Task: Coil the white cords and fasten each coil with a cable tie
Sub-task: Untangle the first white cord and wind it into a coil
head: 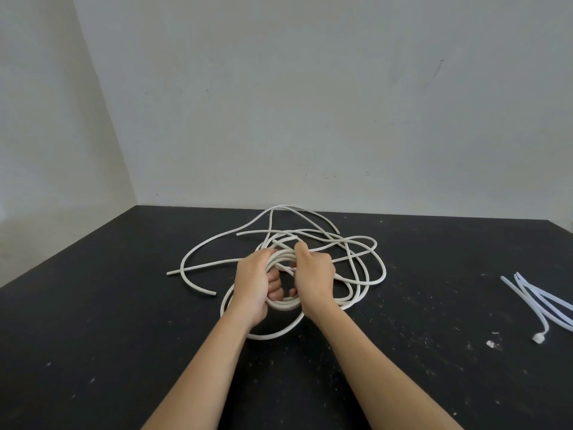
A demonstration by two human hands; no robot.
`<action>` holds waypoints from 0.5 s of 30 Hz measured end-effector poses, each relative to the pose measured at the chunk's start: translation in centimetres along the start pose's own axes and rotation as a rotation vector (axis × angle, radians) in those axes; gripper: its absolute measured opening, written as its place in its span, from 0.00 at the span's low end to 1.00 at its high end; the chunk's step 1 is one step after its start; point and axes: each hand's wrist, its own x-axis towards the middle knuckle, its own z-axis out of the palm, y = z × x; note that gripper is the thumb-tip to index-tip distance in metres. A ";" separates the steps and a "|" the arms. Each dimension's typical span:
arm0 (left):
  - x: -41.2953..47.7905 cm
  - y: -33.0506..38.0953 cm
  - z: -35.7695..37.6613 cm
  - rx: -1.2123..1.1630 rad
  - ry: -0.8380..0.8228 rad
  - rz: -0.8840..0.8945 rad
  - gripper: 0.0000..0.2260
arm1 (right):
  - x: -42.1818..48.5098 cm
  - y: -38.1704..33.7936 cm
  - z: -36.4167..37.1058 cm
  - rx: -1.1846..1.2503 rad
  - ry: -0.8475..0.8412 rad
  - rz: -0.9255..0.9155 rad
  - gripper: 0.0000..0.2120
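Two hands on one small coil (283, 304) of white cord at the middle of the black table (124, 336): left hand (251, 283) with fingers curled tight round the coil's left side, right hand (314, 274) likewise curled round its right side, both gripping. Loose white cord (204, 267) sprawled in tangled loops behind and around the coil; four free ends counted, number of separate cords not determinable. One bundle of translucent cable ties (539, 299) well apart near the right table edge, untouched, exact count unclear.
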 end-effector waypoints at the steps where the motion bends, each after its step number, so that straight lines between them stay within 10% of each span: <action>1: 0.0 0.0 -0.1 0.007 0.005 0.004 0.16 | 0.1 0.2 0.1 -0.003 -0.019 -0.050 0.16; 6: 0.0 0.2 -0.5 0.060 -0.002 0.021 0.20 | 0.2 0.3 -0.1 0.038 -0.180 -0.156 0.12; 15: -0.3 1.3 -1.2 0.093 -0.121 -0.132 0.30 | -0.1 0.4 0.7 0.014 0.016 -0.205 0.23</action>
